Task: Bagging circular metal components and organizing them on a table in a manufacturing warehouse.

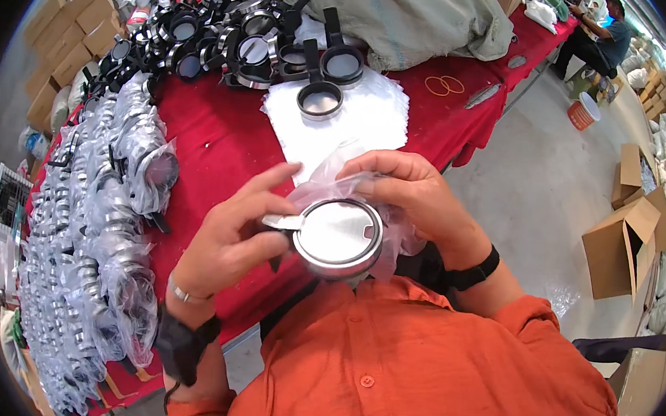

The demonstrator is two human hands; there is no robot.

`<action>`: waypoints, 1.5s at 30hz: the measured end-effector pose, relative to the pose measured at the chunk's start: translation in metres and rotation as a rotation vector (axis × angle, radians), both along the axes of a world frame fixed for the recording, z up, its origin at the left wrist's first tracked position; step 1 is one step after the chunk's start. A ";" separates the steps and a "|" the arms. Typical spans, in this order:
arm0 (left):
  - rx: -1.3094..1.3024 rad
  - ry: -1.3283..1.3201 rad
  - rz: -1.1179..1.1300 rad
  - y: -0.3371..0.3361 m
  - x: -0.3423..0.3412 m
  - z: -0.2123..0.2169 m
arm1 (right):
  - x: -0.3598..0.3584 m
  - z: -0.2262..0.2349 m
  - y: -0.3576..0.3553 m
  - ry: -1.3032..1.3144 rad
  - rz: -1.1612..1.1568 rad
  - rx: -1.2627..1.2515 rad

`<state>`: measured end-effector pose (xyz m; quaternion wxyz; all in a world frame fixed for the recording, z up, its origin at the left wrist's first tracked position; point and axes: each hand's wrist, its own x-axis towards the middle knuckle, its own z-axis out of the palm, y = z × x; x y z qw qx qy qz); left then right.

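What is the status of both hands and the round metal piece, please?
Left hand at silver tab of round metal piece. Right hand pinching clear plastic bag. Bag bunched beside piece; top face uncovered.

Clock centred on round silver metal lidded piece [337,234]: left hand [231,239], 9 o'clock, holds its tab side; right hand [413,195], 2 o'clock, pinches thin translucent plastic bag [320,188]. White sheet stack [381,109], 12; heap of black-handled metal rounds [193,45], 11; plastic-wrapped metal rows [120,245], 9.
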<state>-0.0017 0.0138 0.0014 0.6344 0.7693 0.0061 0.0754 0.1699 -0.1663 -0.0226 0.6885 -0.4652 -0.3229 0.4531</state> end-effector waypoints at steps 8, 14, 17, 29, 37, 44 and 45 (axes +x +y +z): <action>-0.093 -0.068 0.143 -0.004 -0.003 -0.023 | 0.004 0.003 -0.009 -0.231 -0.055 -0.029; 0.654 -0.202 0.361 -0.024 -0.001 -0.020 | -0.009 0.007 -0.007 -0.476 -0.195 -0.172; 0.671 -0.285 0.375 -0.033 0.008 -0.032 | -0.036 -0.008 0.003 -0.995 -0.185 0.097; -0.051 -0.253 0.636 -0.021 0.014 -0.051 | -0.037 0.026 -0.025 -0.613 0.175 0.109; -0.719 -0.128 0.374 -0.027 0.010 -0.056 | -0.012 -0.006 -0.001 -0.992 -0.405 0.154; -0.088 -0.361 0.559 -0.024 0.014 -0.090 | -0.004 -0.034 0.010 -0.777 -0.303 0.028; -0.366 -0.371 0.575 -0.026 0.015 -0.089 | -0.003 -0.034 0.009 -0.775 -0.302 0.027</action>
